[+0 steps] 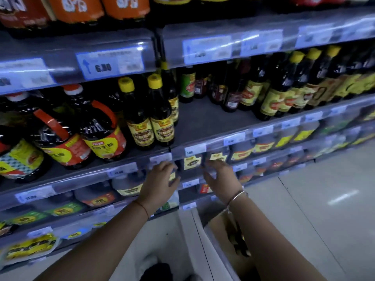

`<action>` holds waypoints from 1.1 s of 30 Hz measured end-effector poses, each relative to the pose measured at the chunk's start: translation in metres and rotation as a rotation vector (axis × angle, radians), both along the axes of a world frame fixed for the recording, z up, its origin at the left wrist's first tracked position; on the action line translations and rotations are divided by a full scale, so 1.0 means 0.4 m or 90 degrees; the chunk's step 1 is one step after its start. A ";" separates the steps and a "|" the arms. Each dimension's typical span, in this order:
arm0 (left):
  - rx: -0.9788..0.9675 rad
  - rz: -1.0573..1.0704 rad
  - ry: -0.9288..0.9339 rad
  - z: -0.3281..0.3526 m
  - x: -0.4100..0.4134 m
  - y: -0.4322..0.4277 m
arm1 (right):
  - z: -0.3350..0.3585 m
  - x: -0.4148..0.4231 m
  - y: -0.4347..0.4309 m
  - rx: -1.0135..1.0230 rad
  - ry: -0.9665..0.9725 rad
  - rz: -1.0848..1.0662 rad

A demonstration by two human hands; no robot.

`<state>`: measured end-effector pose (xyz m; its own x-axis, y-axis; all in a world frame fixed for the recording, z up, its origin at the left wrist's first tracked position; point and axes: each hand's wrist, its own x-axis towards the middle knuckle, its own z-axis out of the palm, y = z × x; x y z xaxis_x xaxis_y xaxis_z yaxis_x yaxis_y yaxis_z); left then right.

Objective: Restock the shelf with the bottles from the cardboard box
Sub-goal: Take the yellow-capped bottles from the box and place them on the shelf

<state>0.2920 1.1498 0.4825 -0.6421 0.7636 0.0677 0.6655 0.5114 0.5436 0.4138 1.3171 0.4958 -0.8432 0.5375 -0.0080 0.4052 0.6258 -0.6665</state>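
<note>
Both hands are empty with fingers spread, the left hand (160,180) and right hand (220,176) apart at the shelf (205,122) edge. The cardboard box (225,236) with bottles (240,248) lies below, nearer the right forearm.

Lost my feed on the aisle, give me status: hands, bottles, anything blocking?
Left hand and right hand at the lower shelf's bottles, grip unclear. Cardboard box below. Gap on middle shelf. Nothing blocking.

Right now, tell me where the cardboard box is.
The cardboard box sits low in the head view, right of centre, on the floor beneath the right forearm and below the shelf, with dark bottles inside.
</note>
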 end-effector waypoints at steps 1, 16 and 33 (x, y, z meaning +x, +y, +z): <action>-0.020 -0.030 0.004 -0.015 0.019 0.027 | -0.017 0.037 0.016 -0.004 -0.031 -0.019; -0.183 -0.425 -0.094 -0.477 0.278 0.420 | -0.476 0.484 0.115 -0.178 -0.263 -0.397; -0.323 -0.695 -0.037 -1.286 0.511 0.673 | -1.279 0.637 0.275 -0.206 -0.215 -0.599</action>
<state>0.4964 1.4190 -0.0318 0.3667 0.8372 -0.4058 0.8618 -0.1414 0.4871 0.6685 1.4273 -0.0159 -0.0136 0.9050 -0.4252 0.8318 -0.2258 -0.5071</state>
